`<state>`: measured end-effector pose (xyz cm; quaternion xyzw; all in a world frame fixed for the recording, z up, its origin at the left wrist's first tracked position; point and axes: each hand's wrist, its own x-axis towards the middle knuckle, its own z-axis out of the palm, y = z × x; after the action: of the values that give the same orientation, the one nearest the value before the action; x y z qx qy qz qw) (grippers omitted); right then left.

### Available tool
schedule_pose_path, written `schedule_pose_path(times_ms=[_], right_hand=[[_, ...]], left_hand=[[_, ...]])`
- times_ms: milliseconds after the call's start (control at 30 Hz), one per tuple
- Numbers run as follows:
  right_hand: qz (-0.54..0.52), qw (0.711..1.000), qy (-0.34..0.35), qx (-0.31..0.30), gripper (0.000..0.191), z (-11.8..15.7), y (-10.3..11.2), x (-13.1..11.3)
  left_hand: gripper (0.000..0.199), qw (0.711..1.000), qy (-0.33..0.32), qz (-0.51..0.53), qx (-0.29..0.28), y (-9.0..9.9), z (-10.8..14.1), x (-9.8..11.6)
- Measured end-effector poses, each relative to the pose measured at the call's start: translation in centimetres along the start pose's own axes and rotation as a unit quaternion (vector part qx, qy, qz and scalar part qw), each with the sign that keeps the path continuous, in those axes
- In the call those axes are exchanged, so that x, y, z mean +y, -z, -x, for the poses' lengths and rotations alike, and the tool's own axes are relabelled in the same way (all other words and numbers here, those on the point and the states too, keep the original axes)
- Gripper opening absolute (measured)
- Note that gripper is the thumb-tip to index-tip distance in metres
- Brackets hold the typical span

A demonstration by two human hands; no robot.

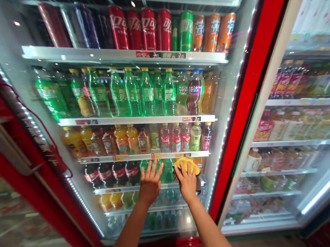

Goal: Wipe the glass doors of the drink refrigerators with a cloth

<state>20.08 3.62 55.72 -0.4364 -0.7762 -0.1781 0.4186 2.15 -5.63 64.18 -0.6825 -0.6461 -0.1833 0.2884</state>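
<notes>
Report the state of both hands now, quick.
Left hand: open, fingers spread, holding nothing visible.
Right hand: open, fingers spread flat over a yellow cloth or pad, not closed around it.

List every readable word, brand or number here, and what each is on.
"可口": red can
"雪碧": green can
"芬": orange cans
"芬达": purple bottle
"Qoo": pink-labelled bottle
"3.0": price tags on the top two labelled shelves
"4.0": lower shelf's tag
Other labels, the neighbouring cooler's included, are too small or blurred to read reliably.
</notes>
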Motion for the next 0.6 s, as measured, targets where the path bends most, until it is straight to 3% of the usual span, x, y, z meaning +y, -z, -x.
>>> schedule_pose_path(times_ms=[100,167,267,367,500,600], right_hand=[[0.020,0.999,0.030,-0.010,0.076,2.1,-0.4,1.0],[0.025,1.000,-0.004,-0.005,0.082,1.9,0.1,2.0],[0.007,0.994,-0.106,0.037,0.096,-1.0,1.1,1.6],[-0.011,0.988,-0.141,0.062,0.104,-3.9,1.3,-1.6],[0.003,0.998,-0.057,0.021,0.090,-2.9,-0.6,-6.3],[0.017,1.000,0.023,-0.007,0.073,0.3,-1.6,-6.5]], left_hand=[[0.082,1.000,-0.002,-0.001,-0.010,0.0,0.7,-0.9],[0.083,1.000,0.008,-0.007,-0.009,0.1,1.3,-1.8],[0.084,1.000,0.023,-0.015,-0.001,0.5,2.0,-3.3],[0.083,1.000,0.015,-0.011,0.000,0.8,2.3,-4.4],[0.085,1.000,0.000,0.011,-0.001,0.7,2.4,-5.1],[0.085,1.000,-0.002,0.026,0.005,0.4,2.5,-5.3]])
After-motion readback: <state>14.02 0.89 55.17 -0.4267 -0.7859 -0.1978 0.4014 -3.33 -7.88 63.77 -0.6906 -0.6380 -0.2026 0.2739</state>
